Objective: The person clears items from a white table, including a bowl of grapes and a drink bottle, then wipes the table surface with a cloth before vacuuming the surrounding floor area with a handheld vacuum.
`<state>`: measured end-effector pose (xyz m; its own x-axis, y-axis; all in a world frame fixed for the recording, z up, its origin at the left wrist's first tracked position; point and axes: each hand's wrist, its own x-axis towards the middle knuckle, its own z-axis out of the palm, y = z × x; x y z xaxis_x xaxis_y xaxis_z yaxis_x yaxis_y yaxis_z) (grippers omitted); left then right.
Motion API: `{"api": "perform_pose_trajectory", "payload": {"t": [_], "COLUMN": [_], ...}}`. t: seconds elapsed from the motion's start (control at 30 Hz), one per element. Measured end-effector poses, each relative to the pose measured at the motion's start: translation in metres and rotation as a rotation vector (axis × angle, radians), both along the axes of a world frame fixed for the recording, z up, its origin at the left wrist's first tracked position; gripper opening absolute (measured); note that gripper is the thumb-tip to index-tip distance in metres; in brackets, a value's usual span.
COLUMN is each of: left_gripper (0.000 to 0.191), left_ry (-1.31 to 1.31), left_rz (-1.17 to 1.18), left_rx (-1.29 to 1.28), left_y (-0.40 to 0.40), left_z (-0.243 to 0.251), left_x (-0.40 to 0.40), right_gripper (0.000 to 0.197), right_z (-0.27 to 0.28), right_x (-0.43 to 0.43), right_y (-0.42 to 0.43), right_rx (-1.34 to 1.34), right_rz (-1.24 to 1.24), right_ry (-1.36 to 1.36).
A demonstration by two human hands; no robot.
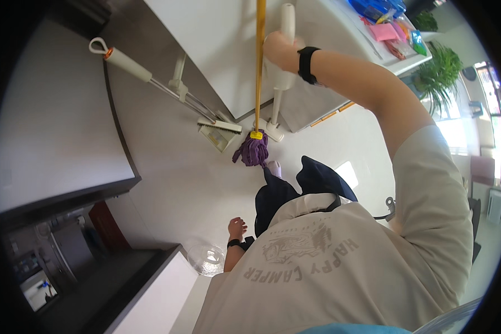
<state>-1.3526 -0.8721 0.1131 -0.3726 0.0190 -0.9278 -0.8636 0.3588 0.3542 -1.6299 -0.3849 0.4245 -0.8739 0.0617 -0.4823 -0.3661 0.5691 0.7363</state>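
At the top of the view my right hand (280, 49), a black band on its wrist, is closed around the handle of a white stick vacuum cleaner (289, 20). The vacuum's floor head (272, 131) rests on the floor by the cabinet corner. Just left of this hand runs the yellow pole of a mop (259, 75); whether they touch is unclear. Its purple mop head (252, 151) lies on the floor near my foot. My left hand (237, 228) hangs low at my side, fingers loosely curled and slightly apart, with nothing visible in it.
Left of the mop stand a long-handled broom (129, 64) and an upright dustpan (215, 139). A white cabinet (221, 54) borders them. Bagged items (383, 32) lie on a white surface at upper right, near a green plant (438, 77). A clear round container (206, 259) sits behind my left hand.
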Motion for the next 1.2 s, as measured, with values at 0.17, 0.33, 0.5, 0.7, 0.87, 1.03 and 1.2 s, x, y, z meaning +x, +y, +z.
{"api": "perform_pose_trajectory", "payload": {"t": [0.17,0.33,0.5,0.7,0.87,1.03,1.2], "left_gripper": [0.013,0.013,0.013,0.014,0.02,0.019,0.021], "left_ry": [0.02,0.012,0.245,0.264,0.504,0.24,0.106], "left_rz": [-0.335,-0.199,-0.21,-0.774,-1.579,-1.128,-1.204], "left_rx": [0.066,0.077,0.011,0.009,0.071,0.097,0.053], "left_y": [0.007,0.036,0.075,0.109,0.1,0.126,0.127], "left_z": [-0.016,-0.006,0.012,0.031,-0.01,-0.021,-0.014], "left_x": [-0.023,-0.066,-0.098,-0.099,-0.123,-0.117,-0.106], "right_gripper": [0.008,0.02,0.021,0.017,0.017,0.036,0.052], "right_z": [-0.037,0.059,0.054,0.04,0.047,0.048,0.014], "right_x": [0.037,0.092,0.155,0.288,0.421,0.625,0.753], "right_y": [-0.031,-0.068,-0.055,-0.023,0.0,-0.037,-0.159], "right_rx": [0.018,-0.019,-0.142,-0.296,-0.469,-0.613,-0.687], "right_rz": [0.274,0.155,0.092,-0.168,-0.591,-1.146,-1.929], "right_ry": [-0.042,-0.407,-0.37,-0.136,0.014,0.313,0.562]}}
